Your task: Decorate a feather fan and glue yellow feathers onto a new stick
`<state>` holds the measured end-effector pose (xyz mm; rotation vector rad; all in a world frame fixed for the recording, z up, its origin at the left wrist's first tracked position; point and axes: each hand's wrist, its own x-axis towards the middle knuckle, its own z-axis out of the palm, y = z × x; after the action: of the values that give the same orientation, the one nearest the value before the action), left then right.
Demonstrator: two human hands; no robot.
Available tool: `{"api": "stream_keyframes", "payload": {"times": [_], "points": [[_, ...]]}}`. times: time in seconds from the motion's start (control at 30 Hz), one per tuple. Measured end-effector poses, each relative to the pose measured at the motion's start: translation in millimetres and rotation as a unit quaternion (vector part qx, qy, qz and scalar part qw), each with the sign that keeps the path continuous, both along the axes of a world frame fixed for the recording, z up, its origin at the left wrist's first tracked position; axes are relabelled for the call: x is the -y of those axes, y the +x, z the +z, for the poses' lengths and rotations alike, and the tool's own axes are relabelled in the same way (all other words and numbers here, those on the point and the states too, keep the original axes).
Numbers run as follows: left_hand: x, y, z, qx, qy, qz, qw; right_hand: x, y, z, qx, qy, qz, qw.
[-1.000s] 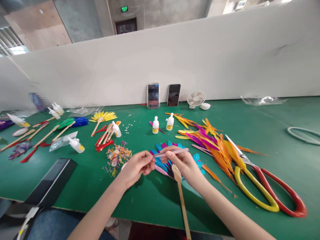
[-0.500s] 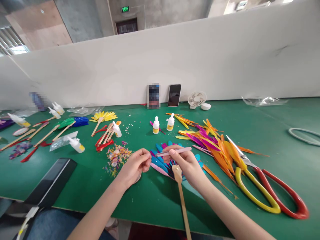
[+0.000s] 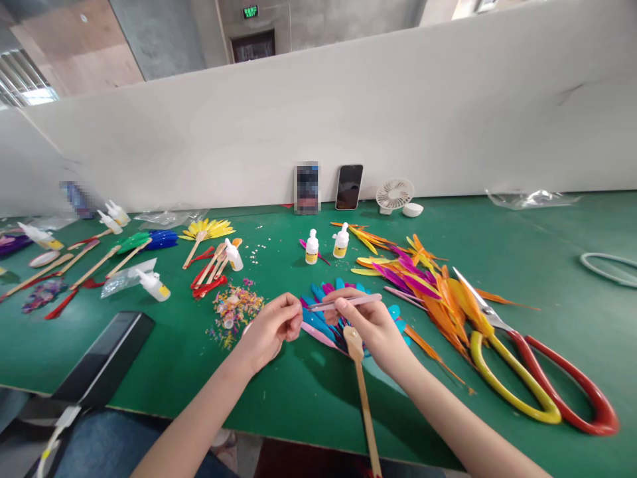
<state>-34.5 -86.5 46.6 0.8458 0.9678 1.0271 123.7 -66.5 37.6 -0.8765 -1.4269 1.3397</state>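
Observation:
My right hand (image 3: 371, 325) grips a pair of pinkish tweezers (image 3: 355, 301), whose tips point left toward my left hand. My left hand (image 3: 276, 325) is pinched closed; whatever may be between its fingers is too small to make out. Below the hands lies a feather fan with blue and purple feathers (image 3: 318, 307) and a long wooden handle (image 3: 365, 405) that reaches past the table's front edge. A pink feather (image 3: 318, 334) sticks out on its left side. Behind my left hand is a round white-rimmed thing (image 3: 275, 350), mostly covered.
Left of my left hand lies a heap of colourful bits (image 3: 236, 309). Large scissors (image 3: 512, 345) and loose orange feathers (image 3: 448, 302) lie on the right. Two glue bottles (image 3: 312, 249) stand ahead, before a leaning phone (image 3: 349, 187) and a small fan (image 3: 395, 194). A black box (image 3: 107, 358) sits front left.
The whole view has shifted slightly. Both hands and the tweezers keep nearly the same pose.

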Motion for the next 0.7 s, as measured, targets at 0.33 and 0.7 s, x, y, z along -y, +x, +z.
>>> {"api": "stream_keyframes", "payload": {"times": [0.33,0.7], "points": [[-2.1,1.9,-4.3,0.016,-0.015,0.014,1.0,0.8,-2.1,-1.9,-0.03,-0.007,-0.002,1.0],[-0.6,1.5,-6.8,-0.025,0.021,-0.008,0.999,5.0,-2.7,-5.4,0.019,0.044,0.003,0.999]]}}
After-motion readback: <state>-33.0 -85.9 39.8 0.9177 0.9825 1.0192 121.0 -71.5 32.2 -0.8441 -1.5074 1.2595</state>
